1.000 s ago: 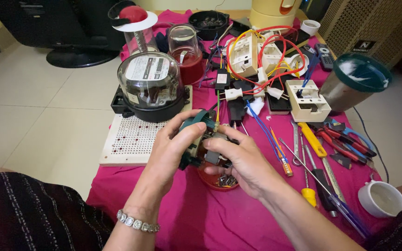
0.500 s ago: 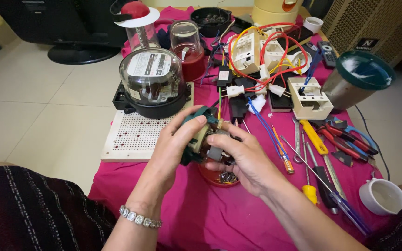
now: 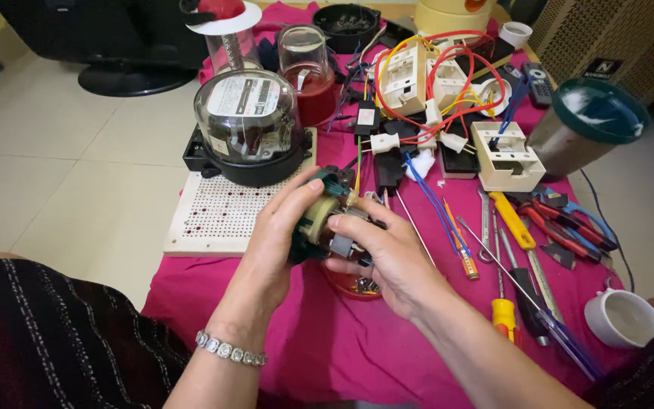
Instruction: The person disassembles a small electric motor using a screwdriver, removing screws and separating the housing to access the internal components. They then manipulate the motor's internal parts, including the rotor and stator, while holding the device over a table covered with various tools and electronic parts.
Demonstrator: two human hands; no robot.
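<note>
Gripping a small motor (image 3: pixel 332 227) over the pink cloth (image 3: pixel 327 341), both hands close round it: the left hand (image 3: pixel 278 242) wraps the dark green plastic housing from the side, fingers curled over its top, while the right hand (image 3: pixel 384 254) pinches the metal core between thumb and fingertips. It sits just above a small red dish (image 3: pixel 357 286) of bits, near the table's front edge. The motor looks dense and rigid, probably heavy for its size, with copper windings and thin leads that seem easy to damage, so the hard housing and steel core are likely the safest places to hold. Left of it lies a cream perforated board (image 3: pixel 217 216), flat and matte. To the right, screwdrivers (image 3: pixel 502 303) and red-handled pliers (image 3: pixel 562 220) lie with a white cup (image 3: pixel 624 318). Farther back stands a glass-domed meter (image 3: pixel 249 125) on a black base, then white socket blocks (image 3: pixel 505 155) tangled in red and yellow wires (image 3: pixel 448 76).
</note>
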